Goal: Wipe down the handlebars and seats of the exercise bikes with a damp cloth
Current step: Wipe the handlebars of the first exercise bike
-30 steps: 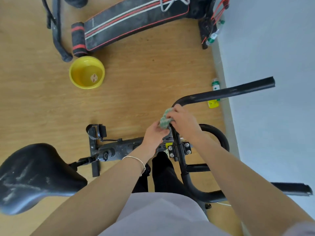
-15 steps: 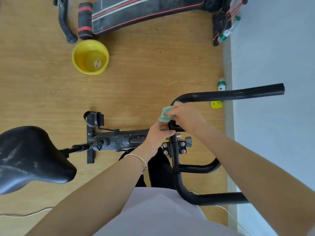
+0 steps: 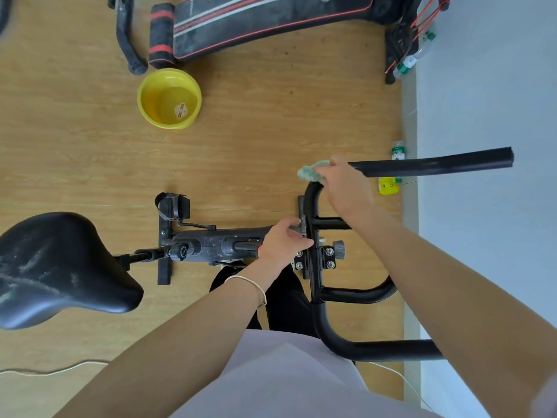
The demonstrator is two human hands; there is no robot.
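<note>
Fingers clamped on the green cloth (image 3: 310, 174), the right hand (image 3: 346, 193) has slid from the stem (image 3: 312, 206) onto the handlebar (image 3: 437, 165) bend, advancing the wipe, while the left hand (image 3: 283, 241) fingers clasp the stem.

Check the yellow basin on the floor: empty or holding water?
Holding water: the yellow basin stands upright, and a shallow pool with a visible waterline covers its bottom, well below the rim.

Both forearms bare to edge of view. Thin pale bangle (image 3: 250, 283) at wrist behind left hand (image 3: 283, 241), single loop, sits loose. Torso: plain pale lilac top (image 3: 286, 381), smooth fabric. Legs: black trousers (image 3: 286, 303). Right upper arm: scrap of pale sleeve (image 3: 549, 398), blurred.
</note>
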